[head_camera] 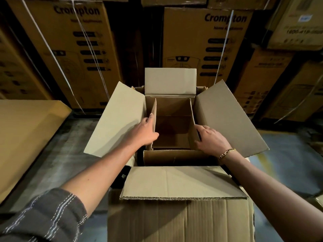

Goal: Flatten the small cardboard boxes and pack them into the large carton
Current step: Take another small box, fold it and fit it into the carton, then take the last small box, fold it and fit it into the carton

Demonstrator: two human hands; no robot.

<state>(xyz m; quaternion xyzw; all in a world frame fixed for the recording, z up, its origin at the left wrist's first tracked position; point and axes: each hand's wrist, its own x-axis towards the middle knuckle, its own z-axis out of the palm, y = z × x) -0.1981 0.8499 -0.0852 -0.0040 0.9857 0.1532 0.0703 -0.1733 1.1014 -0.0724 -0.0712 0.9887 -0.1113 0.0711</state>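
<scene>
The small box [173, 106], pressed by the flat left hand [146, 132] and gripped by the right hand [210, 139] above the large carton [180, 222], is being flattened; its walls probably need folding inward next.

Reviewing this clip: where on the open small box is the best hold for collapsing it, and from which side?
From above, at both sides: the left inner panel and right inner panel of the small box stand upright with thin edges exposed, and the outer flaps are splayed clear.
</scene>
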